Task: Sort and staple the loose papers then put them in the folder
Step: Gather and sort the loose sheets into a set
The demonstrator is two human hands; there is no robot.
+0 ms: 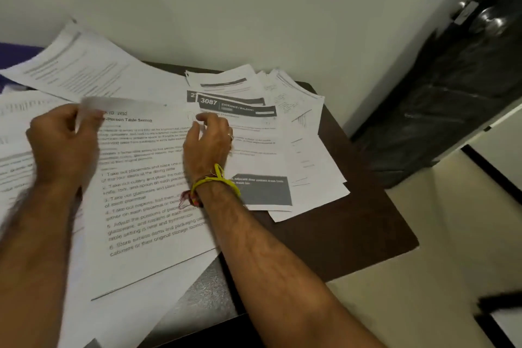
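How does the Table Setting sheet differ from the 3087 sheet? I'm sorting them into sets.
The Table Setting sheet has a plain text heading and numbered steps; the 3087 sheet has a dark header band and a grey box. The first lies on top, its top corner pinched by the left hand; the second lies partly underneath. Both are white printed pages.

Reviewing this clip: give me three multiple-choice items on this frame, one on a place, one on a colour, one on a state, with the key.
1. Where does the sheet headed 3087 lie?
A. right of the right hand
B. on the floor
C. under the left forearm

2. What colour is the wristband on the right wrist?
A. blue
B. yellow
C. white

3. What is the left hand doing?
A. resting flat
B. hanging off the table
C. pinching up a sheet's top corner

Key: 1 A, its header shows just beyond the right hand; 2 B, the band is bright yellow; 3 C, the corner curls up from its grip.
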